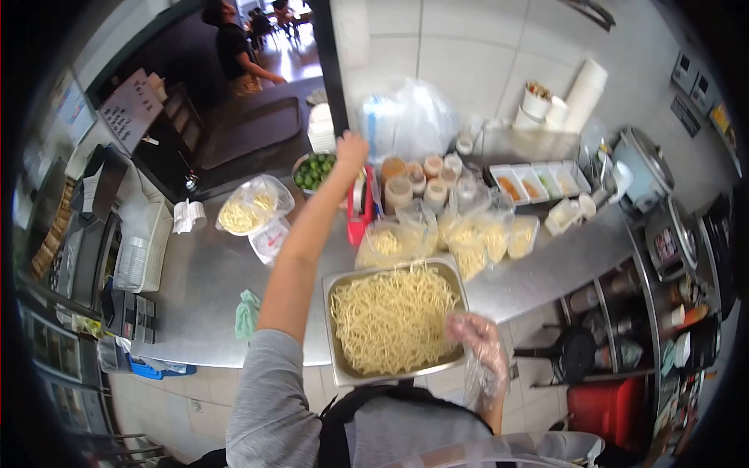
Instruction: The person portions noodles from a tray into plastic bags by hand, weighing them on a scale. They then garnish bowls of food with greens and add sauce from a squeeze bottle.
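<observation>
My left hand (353, 150) is stretched far forward over the counter, beside a red tape dispenser (360, 207) and a bowl of green limes (314, 170); its fingers are too small to make out. My right hand (477, 343), in a clear plastic glove, is at the right edge of a metal tray (463, 298) of noodles (394, 318), fingers partly curled, and what it may hold cannot be made out. Bags of noodles (470, 242) lie behind the tray. A bag of noodles (253, 204) rests on a white scale (270, 239) at the left.
Sauce jars (399, 190), a divided topping tray (538, 183) and stacked white cups (585, 82) stand at the back. A green cloth (247, 313) lies on the counter (195, 312). A person (236, 51) is beyond the opening. Shelves (612, 312) stand right.
</observation>
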Demonstrator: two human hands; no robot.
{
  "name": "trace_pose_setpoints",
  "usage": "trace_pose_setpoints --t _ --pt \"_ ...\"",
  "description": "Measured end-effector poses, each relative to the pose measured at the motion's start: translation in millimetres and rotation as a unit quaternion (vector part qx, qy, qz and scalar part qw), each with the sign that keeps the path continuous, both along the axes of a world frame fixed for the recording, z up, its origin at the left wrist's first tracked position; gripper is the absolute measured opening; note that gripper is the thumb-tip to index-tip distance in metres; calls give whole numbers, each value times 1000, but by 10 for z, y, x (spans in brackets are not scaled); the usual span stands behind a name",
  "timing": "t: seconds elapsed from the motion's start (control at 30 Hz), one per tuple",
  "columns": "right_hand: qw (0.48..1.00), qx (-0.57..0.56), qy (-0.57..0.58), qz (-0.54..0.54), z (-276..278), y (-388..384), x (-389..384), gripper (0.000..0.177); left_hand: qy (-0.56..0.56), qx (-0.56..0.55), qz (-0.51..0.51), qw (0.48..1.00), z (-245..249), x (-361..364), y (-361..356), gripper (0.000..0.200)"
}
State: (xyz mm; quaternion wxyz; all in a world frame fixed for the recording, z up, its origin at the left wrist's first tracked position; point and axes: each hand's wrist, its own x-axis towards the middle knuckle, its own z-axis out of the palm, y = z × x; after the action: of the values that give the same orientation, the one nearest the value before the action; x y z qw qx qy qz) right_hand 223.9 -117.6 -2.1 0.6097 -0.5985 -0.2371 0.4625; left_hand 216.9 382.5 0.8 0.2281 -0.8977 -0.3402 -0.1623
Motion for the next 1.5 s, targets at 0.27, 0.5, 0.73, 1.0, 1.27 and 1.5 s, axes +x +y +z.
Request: trace_pose_setpoints --t 0.27,0.5,0.73,1.0,1.27,1.5 --pt "765 -101 -621 135 -268 432 -456 32 -166 33 -40 985 -124 -107 -300 22" --pt "830 -68 -532 154 -300 584 -336 21 -235 24 63 970 767 -1493 -1027 17" --pt "801 113 -572 139 475 723 -231 14 -87 -65 290 951 491 -2456 -706 30" --pt "897 247 -328 164 1368 865 -66 16 -351 8 66 934 562 -2840 -592 34" --pt "887 218 -385 135 2291 936 -30 28 -495 -331 -69 800 1602 -2957 -1217 50" --pt "867 332 -370 41 3127 1125 -185 20 -408 -605 -176 661 1651 -2754 -1869 57"
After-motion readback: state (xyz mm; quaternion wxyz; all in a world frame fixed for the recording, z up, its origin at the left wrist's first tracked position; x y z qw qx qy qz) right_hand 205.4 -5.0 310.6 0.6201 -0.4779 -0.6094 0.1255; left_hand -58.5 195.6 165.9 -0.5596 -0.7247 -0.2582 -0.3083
